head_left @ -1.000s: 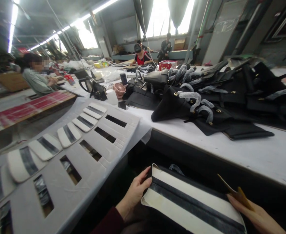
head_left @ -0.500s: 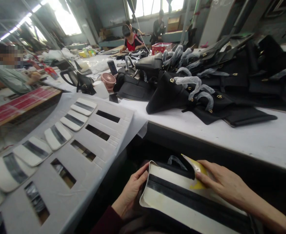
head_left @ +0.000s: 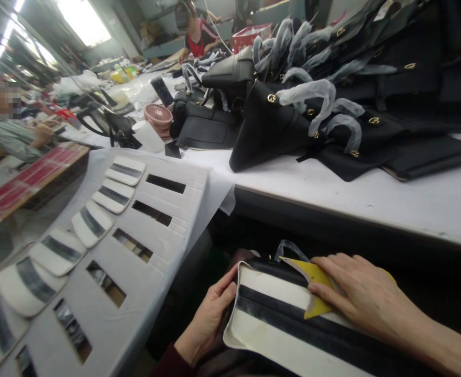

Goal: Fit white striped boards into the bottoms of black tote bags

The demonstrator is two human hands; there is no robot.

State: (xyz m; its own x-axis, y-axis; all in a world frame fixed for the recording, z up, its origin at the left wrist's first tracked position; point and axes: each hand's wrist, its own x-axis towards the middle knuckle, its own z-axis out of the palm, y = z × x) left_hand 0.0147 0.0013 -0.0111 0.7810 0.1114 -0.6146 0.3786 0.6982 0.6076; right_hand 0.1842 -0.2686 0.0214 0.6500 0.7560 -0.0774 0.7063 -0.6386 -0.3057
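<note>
White worktable (head_left: 372, 199) — bright window (head_left: 83, 21) at the far wall.

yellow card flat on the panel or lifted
Flat: the yellow card lies on the striped panel, pressed under the right hand.

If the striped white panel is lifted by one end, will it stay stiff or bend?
The panel probably flexes a little: its edge curls up by the left hand. It likely holds shape, lying flat under the right hand. It looks thin, so probably light.
</note>
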